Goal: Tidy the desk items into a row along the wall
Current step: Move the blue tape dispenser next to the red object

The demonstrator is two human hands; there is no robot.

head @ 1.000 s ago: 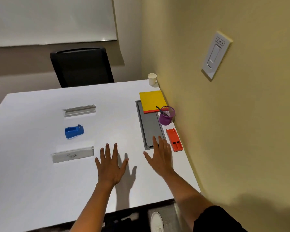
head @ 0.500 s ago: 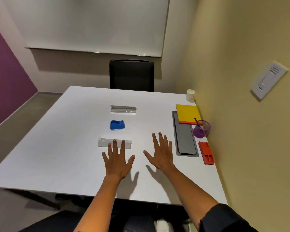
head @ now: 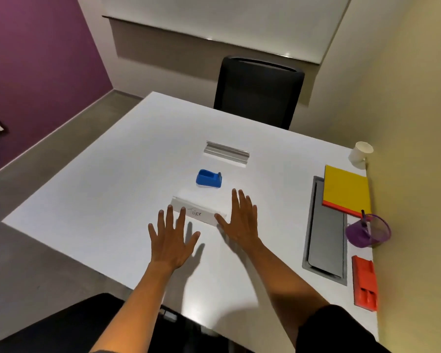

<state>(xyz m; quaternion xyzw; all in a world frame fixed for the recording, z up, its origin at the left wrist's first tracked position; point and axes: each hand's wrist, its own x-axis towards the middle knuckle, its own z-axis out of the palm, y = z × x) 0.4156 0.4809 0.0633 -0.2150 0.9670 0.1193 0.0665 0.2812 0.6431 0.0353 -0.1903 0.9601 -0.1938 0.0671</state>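
On the white table [head: 87, 200] a clear name plate [head: 200, 212] lettered "TIGER" lies in the middle. My left hand [head: 172, 238] hovers flat over its left end, fingers spread, holding nothing. My right hand [head: 239, 220] is spread at its right end, also holding nothing. Behind the plate sit a blue tape dispenser [head: 208, 178] and a second clear name plate [head: 226, 151]. Along the yellow wall stand a white paper cup [head: 360, 154], a yellow notepad [head: 346, 189], a purple mesh pen cup [head: 368, 231] and an orange stapler [head: 364, 284].
A grey cable hatch [head: 325, 240] is set into the table beside the wall items. A black chair [head: 257, 90] stands at the far side, another black seat [head: 69, 324] at the near edge. The table's left edge drops to grey floor.
The view has swung left and down. Both hands have moved leftward from near the cable hatch to the "TIGER" name plate, fingers still spread.
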